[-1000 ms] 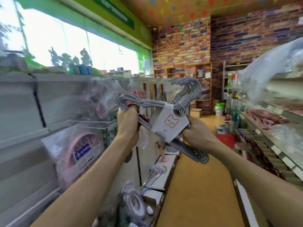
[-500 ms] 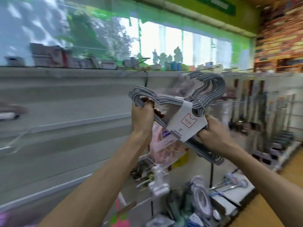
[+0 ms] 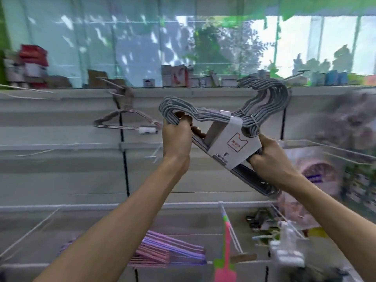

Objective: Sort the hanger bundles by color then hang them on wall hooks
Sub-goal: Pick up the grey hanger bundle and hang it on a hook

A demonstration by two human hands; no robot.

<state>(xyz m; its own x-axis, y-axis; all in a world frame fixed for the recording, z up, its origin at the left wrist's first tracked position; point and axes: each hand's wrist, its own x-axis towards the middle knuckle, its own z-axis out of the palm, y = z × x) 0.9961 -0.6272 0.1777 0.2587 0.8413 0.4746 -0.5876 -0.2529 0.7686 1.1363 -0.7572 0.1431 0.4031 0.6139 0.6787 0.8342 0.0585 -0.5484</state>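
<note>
Now turned from the aisle to face the wall panel, the left hand (image 3: 176, 137) and right hand (image 3: 270, 159) keep their fingers curled round the grey hanger bundle (image 3: 221, 119), bringing it near the hook (image 3: 114, 84) holding another hanger bundle (image 3: 126, 121) at left.

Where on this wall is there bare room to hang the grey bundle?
Bare panel lies left of the black upright, under the hung hanger bundle, and between that upright and the left hand. The grey bundle is gripped by both hands. Right of the right hand packaged goods crowd the wall.
</note>
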